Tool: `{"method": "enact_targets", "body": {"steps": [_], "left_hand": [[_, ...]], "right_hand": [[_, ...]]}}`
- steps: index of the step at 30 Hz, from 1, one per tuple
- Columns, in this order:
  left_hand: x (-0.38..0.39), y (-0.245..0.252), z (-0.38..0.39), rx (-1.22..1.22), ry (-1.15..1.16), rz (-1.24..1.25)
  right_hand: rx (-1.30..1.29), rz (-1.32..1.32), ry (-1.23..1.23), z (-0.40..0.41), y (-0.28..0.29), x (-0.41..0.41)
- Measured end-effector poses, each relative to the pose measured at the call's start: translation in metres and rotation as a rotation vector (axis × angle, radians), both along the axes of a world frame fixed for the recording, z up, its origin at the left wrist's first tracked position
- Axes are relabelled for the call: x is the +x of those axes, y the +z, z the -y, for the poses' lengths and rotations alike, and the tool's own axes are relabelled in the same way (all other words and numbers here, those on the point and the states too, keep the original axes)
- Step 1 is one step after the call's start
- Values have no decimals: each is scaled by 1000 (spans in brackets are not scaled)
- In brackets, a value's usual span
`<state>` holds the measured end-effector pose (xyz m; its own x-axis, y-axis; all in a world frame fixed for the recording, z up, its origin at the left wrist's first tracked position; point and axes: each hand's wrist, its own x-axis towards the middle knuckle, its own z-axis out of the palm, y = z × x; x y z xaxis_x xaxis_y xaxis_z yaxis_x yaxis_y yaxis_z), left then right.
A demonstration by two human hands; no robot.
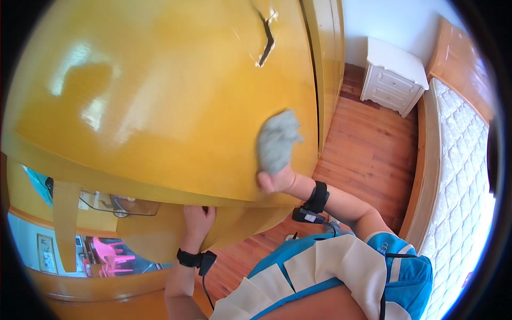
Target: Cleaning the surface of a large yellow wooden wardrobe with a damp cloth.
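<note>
A large glossy yellow wooden panel [172,120], which looks like a wardrobe door, fills the upper left of the view. On its face, close to the right-hand edge, my right hand [278,180] presses a crumpled grey-green cloth [279,140]. The cloth looks slightly blurred. A jagged crack [267,38] with pale splintered edges runs through the panel above the cloth. My left hand [199,220] is at the panel's near edge, its fingers curled against it; the fingertips are hidden. Both wrists wear black straps with small devices.
A white nightstand [394,76] stands against the wall beside a bed with a bare quilted mattress [456,168]. Wooden floorboards [372,140] lie between bed and panel. At lower left, a mirror [140,254] shows pink plastic chairs; a cable hangs above it.
</note>
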<state>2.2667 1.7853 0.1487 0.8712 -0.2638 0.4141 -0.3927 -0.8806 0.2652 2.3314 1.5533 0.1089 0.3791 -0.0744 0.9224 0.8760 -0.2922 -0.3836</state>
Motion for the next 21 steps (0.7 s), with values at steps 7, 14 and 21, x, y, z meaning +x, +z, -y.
{"method": "enact_targets", "body": {"steps": [7, 14, 21], "left_hand": [[-8, 0, -2, 97, -1, -23], [-5, -3, -2, 80, -4, 2], [0, 2, 0, 76, -6, 45]], "right_hand": [[-260, 419, 2, 2, 142, 6], [-75, 344, -49, 15, 158, 33], [38, -178, -145, 31, -20, 23]]}}
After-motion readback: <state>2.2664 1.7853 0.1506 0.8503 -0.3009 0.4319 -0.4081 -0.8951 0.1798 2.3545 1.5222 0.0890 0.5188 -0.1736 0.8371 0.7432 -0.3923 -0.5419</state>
